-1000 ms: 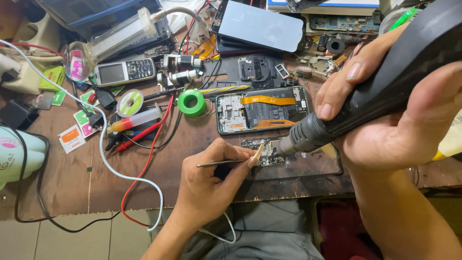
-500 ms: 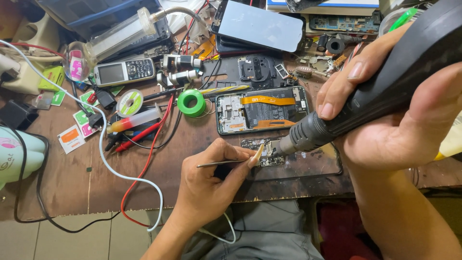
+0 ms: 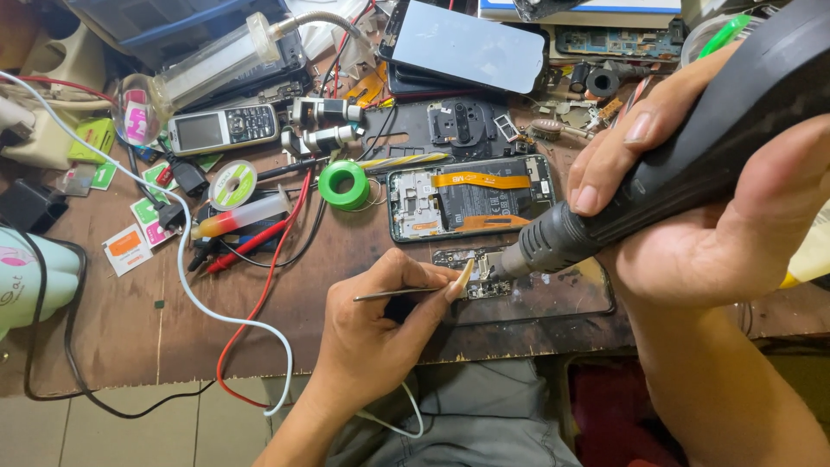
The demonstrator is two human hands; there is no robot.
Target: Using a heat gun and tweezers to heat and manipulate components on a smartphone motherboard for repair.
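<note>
My right hand (image 3: 700,216) grips a black hot-air tool (image 3: 657,190), its metal nozzle pointing down-left at a small circuit board (image 3: 484,281) lying on a dark glass plate (image 3: 553,298). My left hand (image 3: 380,329) holds thin metal tweezers (image 3: 398,295), their tips at the board's left edge beside the nozzle. Just behind the board lies an opened phone (image 3: 471,197) with orange flex cables showing.
The wooden bench (image 3: 121,329) holds a green tape roll (image 3: 344,184), a solder spool (image 3: 233,184), an old keypad phone (image 3: 223,128), a syringe (image 3: 242,216), red and white cables (image 3: 259,303), a loose phone screen (image 3: 471,45) and small parts at the back.
</note>
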